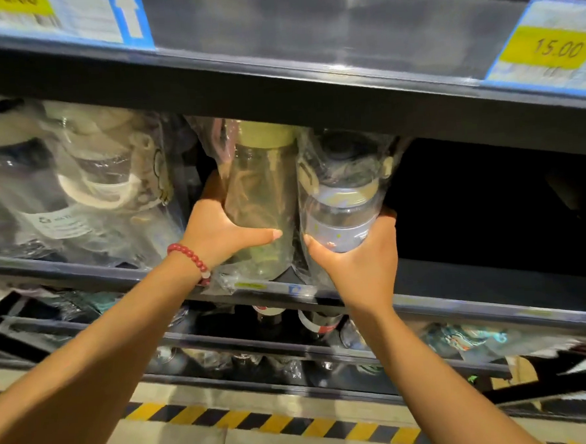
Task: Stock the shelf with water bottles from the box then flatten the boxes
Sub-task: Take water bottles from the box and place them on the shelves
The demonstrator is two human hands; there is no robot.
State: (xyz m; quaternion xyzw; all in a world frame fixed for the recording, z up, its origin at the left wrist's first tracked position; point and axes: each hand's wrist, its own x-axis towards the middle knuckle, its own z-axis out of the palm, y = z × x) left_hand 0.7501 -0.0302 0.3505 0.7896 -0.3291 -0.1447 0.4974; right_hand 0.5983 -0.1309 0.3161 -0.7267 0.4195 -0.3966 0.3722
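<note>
While both hands reach up to the middle shelf [461,300], two bagged bottles stand side by side at its front lip, touching or nearly so; item one, clear bottle with pale green cap [259,203], wrapped in plastic, long axis upright and leaning slightly back, cap at 12 o'clock just under the shelf above; left hand [217,233], red bead bracelet [191,259] at the wrist, its grip clamped round the lower left flank of this bottle, thumb laid across the front toward 3 o'clock, fingers gone behind; item two, bottle with grey band [339,215], also bagged, upright, lid at 12 o'clock; right hand [359,259], its grip clamped under and round the base, thumb at 10 o'clock on the front, fingers curling up the right side; each bottle lies at 12 o'clock from its own hand, forearms rising from 6 o'clock, wrists bent back; open dark bay at 3 o'clock of item two, nearer the right hand; further wrapped stock [76,187] at 9 o'clock; price label [555,51] on the upper shelf edge; judged: bottles need pushing deeper, bases flat; the box is not in view.
</note>
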